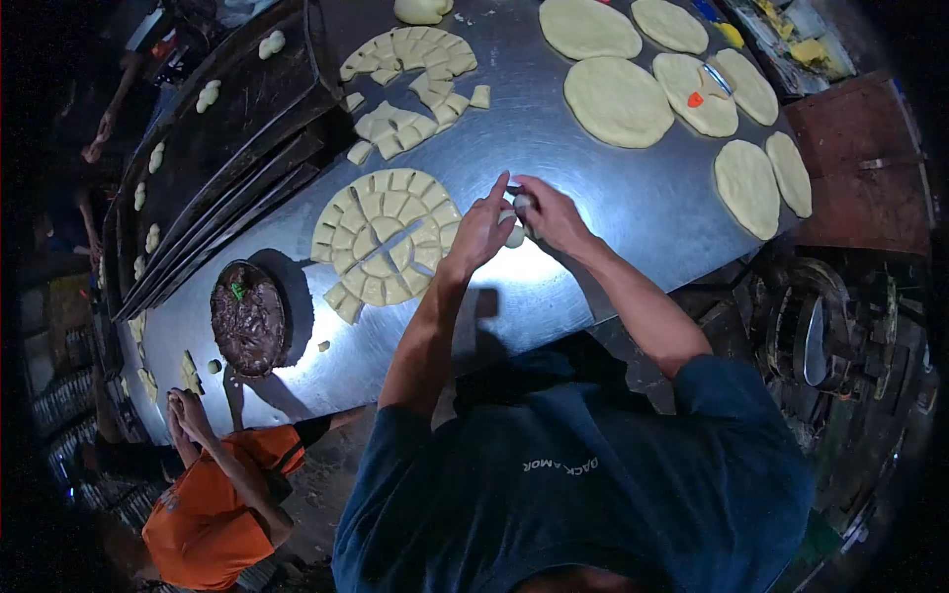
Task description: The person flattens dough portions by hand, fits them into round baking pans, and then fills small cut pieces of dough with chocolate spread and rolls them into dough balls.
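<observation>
My left hand (481, 230) and my right hand (554, 213) meet over the middle of the metal table, fingers curled toward each other. A small pale dough ball (515, 235) shows between them, and another bit of dough (522, 201) lies at my right fingertips. The fingers partly hide both pieces. Just left of my left hand is a round dough sheet (381, 237) cut into many small pieces. Farther back, a second cut sheet (420, 54) is partly taken apart, with loose pieces (395, 128) in front of it.
Several uncut dough discs (618, 103) lie at the right; one carries a scraper (718, 81) and an orange object (695, 100). A bowl of dark brown filling (247, 331) stands at the left. Stacked dark trays (237, 188) hold dough pieces. A co-worker in orange (213, 524) works at lower left.
</observation>
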Demonstrator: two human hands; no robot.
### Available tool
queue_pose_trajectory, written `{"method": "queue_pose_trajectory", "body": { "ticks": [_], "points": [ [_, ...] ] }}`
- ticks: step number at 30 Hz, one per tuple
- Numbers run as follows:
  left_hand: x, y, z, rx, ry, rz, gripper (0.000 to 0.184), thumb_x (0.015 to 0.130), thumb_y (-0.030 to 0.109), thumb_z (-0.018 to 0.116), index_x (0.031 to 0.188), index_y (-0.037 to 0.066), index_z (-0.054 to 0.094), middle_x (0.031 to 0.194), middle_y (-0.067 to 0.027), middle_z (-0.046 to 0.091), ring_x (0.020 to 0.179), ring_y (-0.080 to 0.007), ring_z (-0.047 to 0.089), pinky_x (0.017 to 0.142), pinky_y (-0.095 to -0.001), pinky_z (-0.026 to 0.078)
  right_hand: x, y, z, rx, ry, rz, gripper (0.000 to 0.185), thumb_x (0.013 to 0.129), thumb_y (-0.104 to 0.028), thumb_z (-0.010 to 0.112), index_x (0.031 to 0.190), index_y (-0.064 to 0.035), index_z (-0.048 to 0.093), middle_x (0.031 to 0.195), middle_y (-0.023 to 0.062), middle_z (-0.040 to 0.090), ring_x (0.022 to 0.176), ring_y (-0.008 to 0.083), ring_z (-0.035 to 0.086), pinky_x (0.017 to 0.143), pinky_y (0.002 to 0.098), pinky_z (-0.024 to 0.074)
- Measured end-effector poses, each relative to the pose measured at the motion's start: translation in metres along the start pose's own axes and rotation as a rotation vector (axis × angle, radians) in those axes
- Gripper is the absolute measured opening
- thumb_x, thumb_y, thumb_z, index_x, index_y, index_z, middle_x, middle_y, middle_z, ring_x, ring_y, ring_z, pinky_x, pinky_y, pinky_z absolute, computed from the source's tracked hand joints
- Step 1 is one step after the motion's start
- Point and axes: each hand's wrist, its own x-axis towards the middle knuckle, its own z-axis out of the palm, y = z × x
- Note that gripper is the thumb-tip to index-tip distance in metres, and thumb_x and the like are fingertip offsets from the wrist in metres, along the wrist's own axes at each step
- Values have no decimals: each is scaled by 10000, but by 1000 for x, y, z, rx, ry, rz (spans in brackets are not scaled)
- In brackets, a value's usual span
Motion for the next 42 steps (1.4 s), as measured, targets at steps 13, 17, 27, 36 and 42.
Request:
{"method": "queue_pose_trajectory", "body": {
  "ticks": [13, 17, 27, 36, 42],
  "points": [
    [-30, 24, 42, -92, -13, 58, 872, 777, 27, 653, 1497, 78, 164, 1202, -212, 532, 1050, -351, 538, 904, -415, 447, -59, -6, -33, -124, -192, -68, 726, 766, -24, 625, 1426, -48, 325, 1181, 219, 546, 1031, 367, 549, 901, 433, 455],
    [-41, 26, 52, -142, -107, 128, 915, 742, 32, 651, 1495, 56, 131, 1351, -249, 444, 1234, -416, 434, 1058, -430, 344, -72, -17, -42, -372, -376, 31, 784, 771, -143, 681, 1443, -57, 288, 1189, 245, 543, 1073, 404, 523, 906, 446, 447],
    [-183, 17, -37, -39, 658, -493, 396, 893, 161, 569, 1243, -21, 552, 1066, -193, 641, 967, -229, 619, 851, -325, 480, -25, -13, 7, -568, -416, -18, 699, 905, -495, 474, 1466, -130, 270, 1523, 219, 195, 1414, 418, 130, 1103, 639, 90],
    [-190, -15, 15, 426, 745, -508, 282, 832, 179, 626, 1022, -29, 634, 940, -205, 626, 902, -367, 597, 799, -423, 479, -50, 33, -12, -329, -297, -752, 123, 827, -203, 662, 884, -112, 602, 989, 43, 565, 1013, 232, 511, 859, 404, 415],
    [-168, -33, 28, 235, 730, -401, 241, 821, 169, 617, 968, -11, 554, 936, -232, 587, 917, -431, 554, 790, -444, 456, -65, -16, -32, -529, -350, -564, 164, 839, -170, 618, 993, -111, 610, 1076, 106, 521, 999, 298, 484, 872, 436, 401]
  ]
}}
